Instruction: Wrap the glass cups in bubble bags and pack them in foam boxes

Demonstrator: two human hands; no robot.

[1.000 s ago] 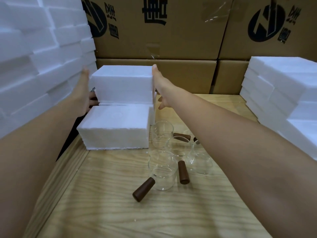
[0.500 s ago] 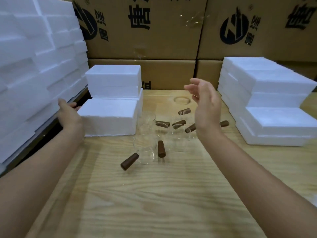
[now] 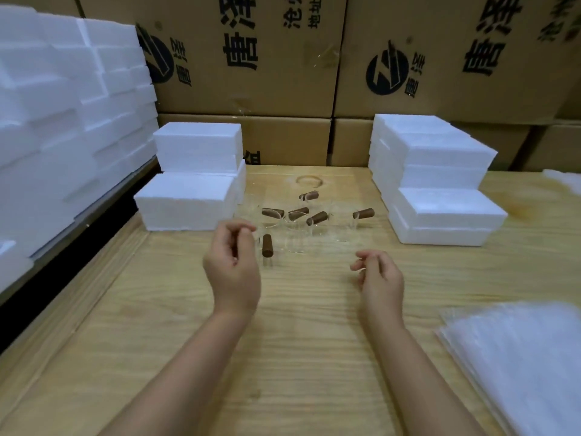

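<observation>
Several clear glass cups (image 3: 297, 243) with brown wooden handles (image 3: 267, 245) stand clustered on the wooden table (image 3: 298, 357), between two groups of white foam boxes. One foam box stack (image 3: 191, 196) is at the left, another foam box stack (image 3: 437, 180) at the right. A pile of clear bubble bags (image 3: 522, 357) lies at the near right. My left hand (image 3: 232, 265) hovers just in front of the cups with fingers loosely curled and holds nothing. My right hand (image 3: 380, 278) hangs over the table, also loosely curled and empty.
A tall wall of white foam pieces (image 3: 63, 121) fills the left side beyond the table's edge. Printed cardboard cartons (image 3: 283, 58) are stacked along the back. A bit of white packing material (image 3: 562, 180) lies at the far right.
Both hands have let go of the left foam boxes and drawn back toward me, ending over the table in front of the cups. The view has pulled back and tilted down.
</observation>
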